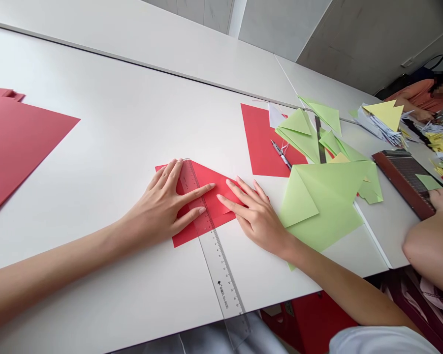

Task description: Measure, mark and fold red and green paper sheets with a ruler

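**Clear ruler (220, 265) lies across red paper (184, 237)**

Left fingers (196, 193) — spread flat, grasping nothing — rest on both; right fingers (232, 204), also fanned and empty, touch the paper near the ruler. Green sheets (332, 201) lie just right of them.

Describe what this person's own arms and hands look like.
The slim, ungloved left hand and similar right hand have slender fingers with plain nails. No ring, watch or bracelet shows. Both forearms are bare. A pale, whitish, rounded cloth sleeve seems to cover the right upper arm; no left sleeve is visible.
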The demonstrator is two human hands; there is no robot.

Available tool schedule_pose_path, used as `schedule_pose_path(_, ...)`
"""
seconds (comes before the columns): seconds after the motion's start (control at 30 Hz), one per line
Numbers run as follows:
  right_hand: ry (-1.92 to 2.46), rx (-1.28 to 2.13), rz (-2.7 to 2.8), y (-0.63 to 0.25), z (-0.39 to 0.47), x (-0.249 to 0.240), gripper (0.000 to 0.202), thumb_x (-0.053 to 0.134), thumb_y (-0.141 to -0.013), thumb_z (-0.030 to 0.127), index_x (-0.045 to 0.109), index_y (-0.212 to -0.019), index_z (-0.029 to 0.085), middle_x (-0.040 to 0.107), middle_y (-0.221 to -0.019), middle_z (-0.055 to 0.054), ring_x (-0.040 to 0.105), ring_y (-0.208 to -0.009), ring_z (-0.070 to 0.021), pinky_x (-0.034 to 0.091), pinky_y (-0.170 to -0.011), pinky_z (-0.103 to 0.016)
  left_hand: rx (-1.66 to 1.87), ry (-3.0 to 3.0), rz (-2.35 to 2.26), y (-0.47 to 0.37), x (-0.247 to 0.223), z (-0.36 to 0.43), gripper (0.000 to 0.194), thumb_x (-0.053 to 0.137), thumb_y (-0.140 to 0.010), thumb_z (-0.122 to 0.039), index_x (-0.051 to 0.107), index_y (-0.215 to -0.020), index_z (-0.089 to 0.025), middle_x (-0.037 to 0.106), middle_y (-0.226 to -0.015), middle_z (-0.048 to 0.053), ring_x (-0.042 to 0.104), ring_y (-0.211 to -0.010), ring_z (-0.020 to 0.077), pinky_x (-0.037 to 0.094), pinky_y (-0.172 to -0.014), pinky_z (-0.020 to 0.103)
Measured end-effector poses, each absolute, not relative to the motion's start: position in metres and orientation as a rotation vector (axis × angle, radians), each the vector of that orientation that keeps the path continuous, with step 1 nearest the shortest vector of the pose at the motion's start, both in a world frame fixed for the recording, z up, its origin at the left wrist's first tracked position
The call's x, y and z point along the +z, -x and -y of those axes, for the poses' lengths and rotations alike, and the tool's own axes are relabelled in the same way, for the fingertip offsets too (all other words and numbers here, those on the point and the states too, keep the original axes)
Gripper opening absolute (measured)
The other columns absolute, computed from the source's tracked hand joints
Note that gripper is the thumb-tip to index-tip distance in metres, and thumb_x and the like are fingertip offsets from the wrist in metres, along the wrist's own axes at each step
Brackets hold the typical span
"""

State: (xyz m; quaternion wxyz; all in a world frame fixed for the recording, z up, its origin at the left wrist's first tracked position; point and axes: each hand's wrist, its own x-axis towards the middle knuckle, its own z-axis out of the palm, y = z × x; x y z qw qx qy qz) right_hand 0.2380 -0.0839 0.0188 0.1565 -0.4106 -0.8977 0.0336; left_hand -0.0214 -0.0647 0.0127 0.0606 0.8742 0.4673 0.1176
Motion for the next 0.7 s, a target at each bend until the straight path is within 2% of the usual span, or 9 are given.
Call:
schedule_pose_path(0.2, 1.192, 0.105, 2.583, -0.238, 0.086, 0.020, 0.049, 0.037, -0.098, 0.009, 0.055, -0.142, 0.023, 0.040, -0.157, -0.010, 0.025, -0.151, -0.0280, 0.023, -0.120, -0.058, 0.374, -2.669, -1.409, 0.022, 0.011, 0.064, 0.048, 0.032, -0.101, -0.055, 0.025, -0.149, -0.052, -0.011, -0.164, 0.001, 0.013, -0.148, 0.0484, 0.026, -0.113, 0.068)
schedule_pose_path(0.47, 1.209, 0.104, 2.580, -0.235, 0.089, 0.020, 0.048, 0.039, -0.098, 0.012, 0.053, -0.143, 0.020, 0.040, -0.157, -0.010, 0.024, -0.151, -0.0282, 0.020, -0.121, -0.057, 0.396, -2.730, -1.417, 0.023, 0.008, 0.064, 0.048, 0.030, -0.101, -0.054, 0.026, -0.149, -0.051, -0.001, -0.162, 0.007, 0.017, -0.147, 0.0483, 0.030, -0.113, 0.066)
schedule_pose_path(0.7, 1.240, 0.101, 2.564, -0.231, 0.095, 0.019, 0.045, 0.041, -0.102, 0.032, 0.053, -0.143, 0.017, 0.040, -0.157, -0.012, 0.024, -0.151, -0.0294, 0.021, -0.122, -0.056, 0.414, -2.752, -1.408, 0.023, 0.007, 0.062, 0.049, 0.030, -0.101, -0.053, 0.024, -0.150, -0.051, -0.001, -0.162, 0.008, 0.018, -0.147, 0.0485, 0.032, -0.111, 0.067)
